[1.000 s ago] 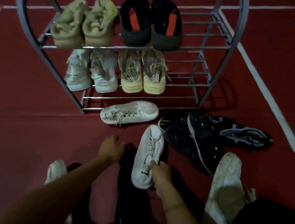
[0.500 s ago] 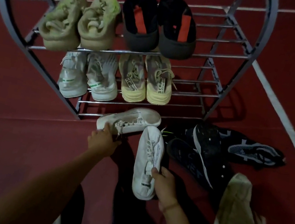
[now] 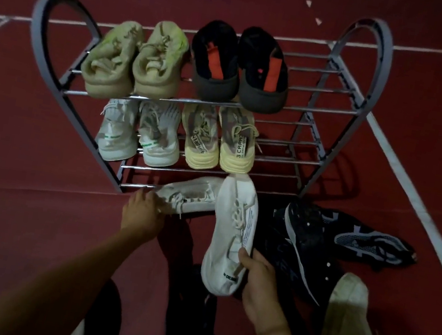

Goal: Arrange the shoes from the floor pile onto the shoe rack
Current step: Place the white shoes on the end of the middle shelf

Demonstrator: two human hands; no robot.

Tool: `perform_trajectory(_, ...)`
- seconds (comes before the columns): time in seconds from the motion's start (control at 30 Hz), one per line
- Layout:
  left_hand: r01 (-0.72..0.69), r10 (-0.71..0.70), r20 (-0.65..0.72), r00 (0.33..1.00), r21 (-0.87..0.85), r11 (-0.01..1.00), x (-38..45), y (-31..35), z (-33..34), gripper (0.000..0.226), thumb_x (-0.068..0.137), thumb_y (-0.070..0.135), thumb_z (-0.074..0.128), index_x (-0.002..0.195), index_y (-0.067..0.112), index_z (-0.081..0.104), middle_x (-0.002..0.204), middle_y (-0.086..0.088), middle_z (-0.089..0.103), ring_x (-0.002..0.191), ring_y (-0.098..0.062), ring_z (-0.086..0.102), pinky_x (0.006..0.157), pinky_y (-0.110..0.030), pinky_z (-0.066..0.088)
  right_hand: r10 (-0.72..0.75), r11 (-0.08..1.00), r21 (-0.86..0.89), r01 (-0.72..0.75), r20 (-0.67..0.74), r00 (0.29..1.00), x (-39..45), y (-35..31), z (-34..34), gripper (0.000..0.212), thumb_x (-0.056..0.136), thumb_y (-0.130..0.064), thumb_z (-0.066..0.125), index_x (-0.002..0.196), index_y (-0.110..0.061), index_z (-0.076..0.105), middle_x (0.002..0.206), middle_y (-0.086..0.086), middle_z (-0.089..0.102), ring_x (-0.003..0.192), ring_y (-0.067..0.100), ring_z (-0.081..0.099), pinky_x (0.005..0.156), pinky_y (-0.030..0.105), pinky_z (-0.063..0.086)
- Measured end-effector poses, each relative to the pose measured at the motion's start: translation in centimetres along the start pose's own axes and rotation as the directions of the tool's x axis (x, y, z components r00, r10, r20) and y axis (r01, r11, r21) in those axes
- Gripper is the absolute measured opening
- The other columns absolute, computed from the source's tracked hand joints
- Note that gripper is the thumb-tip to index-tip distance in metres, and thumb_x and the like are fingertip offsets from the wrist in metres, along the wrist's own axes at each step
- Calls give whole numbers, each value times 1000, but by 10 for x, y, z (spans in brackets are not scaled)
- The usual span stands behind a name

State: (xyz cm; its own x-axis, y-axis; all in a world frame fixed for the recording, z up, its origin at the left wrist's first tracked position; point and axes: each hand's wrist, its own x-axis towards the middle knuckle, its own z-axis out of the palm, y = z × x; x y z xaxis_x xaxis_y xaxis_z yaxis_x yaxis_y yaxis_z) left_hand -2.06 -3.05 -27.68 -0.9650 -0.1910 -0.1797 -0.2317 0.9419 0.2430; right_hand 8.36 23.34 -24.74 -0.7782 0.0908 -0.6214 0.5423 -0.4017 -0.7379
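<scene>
A grey metal shoe rack (image 3: pixel 349 112) stands on the red floor. Its top shelf carries a tan pair (image 3: pixel 135 61) and a black pair with orange insoles (image 3: pixel 239 66). The middle shelf has a white-green pair (image 3: pixel 139 133) and a pale yellow pair (image 3: pixel 217 139). My right hand (image 3: pixel 258 280) grips the heel of a white sneaker (image 3: pixel 231 227) whose toe points at the rack's bottom shelf. My left hand (image 3: pixel 143 214) holds the heel end of a second white sneaker (image 3: pixel 191 196) lying sideways at the rack's foot.
Black sneakers (image 3: pixel 310 240) lie in a pile right of the white one, with a black-and-grey shoe (image 3: pixel 370 243) beyond. A dirty white shoe (image 3: pixel 346 322) lies at lower right. White floor lines (image 3: pixel 413 199) run past the rack's right side.
My left hand reached forward and took hold of the sideways white sneaker. My right hand lifted its white sneaker forward, toe now near the rack's lower shelf.
</scene>
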Motion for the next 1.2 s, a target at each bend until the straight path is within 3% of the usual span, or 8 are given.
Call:
perform_trajectory(0.13,116,-93,86,992,-318,941,34,4,-3,84,78,31,82,141,-6,41,137,-28,57,125,-46,56,99,-50,49,-88,995,39,89,-12,996,0,-41,-6,27,96,-10,59,119,-8,73,113,15,76,109,30,71,99,43,53)
perform_trajectory(0.23,113,-72,165,984,-255,960,42,8,1,114,78,40,85,160,1,16,152,-26,45,134,-45,51,105,-49,47,-84,991,94,91,-70,994,-5,-68,-23,29,89,-16,64,112,-2,75,110,20,75,105,36,71,98,45,52)
perform_trajectory(0.37,176,-168,202,965,-22,984,34,10,5,68,77,52,74,131,14,59,139,-20,53,120,-41,58,98,-45,53,-170,982,64,179,-127,977,-3,-95,-43,16,82,-6,66,90,-3,80,103,24,75,92,35,72,92,44,52)
perform_trajectory(0.47,109,-123,167,978,92,990,16,6,12,68,76,60,71,125,15,58,127,-17,52,115,-41,56,93,-46,51,-126,986,89,139,-143,982,-4,-94,-51,17,84,-6,65,93,-3,80,106,24,75,92,34,71,90,42,52)
perform_trajectory(0.7,-8,16,34,999,-221,975,-61,9,23,48,88,67,49,78,21,54,86,-1,69,82,-27,67,69,-38,52,65,995,85,-55,-110,992,-24,-112,-79,22,78,-13,66,90,1,76,93,19,73,78,31,70,80,37,51)
perform_trajectory(0.9,159,-126,97,987,-543,825,-105,16,26,44,78,56,66,63,15,65,61,-1,73,63,-14,70,65,-42,56,-172,985,-40,169,-359,917,-18,-148,-66,8,78,-9,66,78,-4,72,78,12,68,71,25,62,65,33,48)
perform_trajectory(1.07,148,-124,88,988,-729,668,-122,33,14,38,72,47,74,60,11,70,58,-3,72,58,-16,69,60,-43,55,-357,904,-326,276,-224,907,-12,-145,-1,36,76,-10,63,43,-22,57,54,-1,53,59,17,50,60,34,36)
perform_trajectory(1.2,117,-109,77,991,-892,436,-125,50,2,61,62,52,74,63,-8,59,54,-6,56,57,-17,55,57,-35,46,-278,952,-195,238,-217,936,-17,-136,-17,21,81,-9,63,61,-13,65,69,6,59,68,19,55,64,31,41)
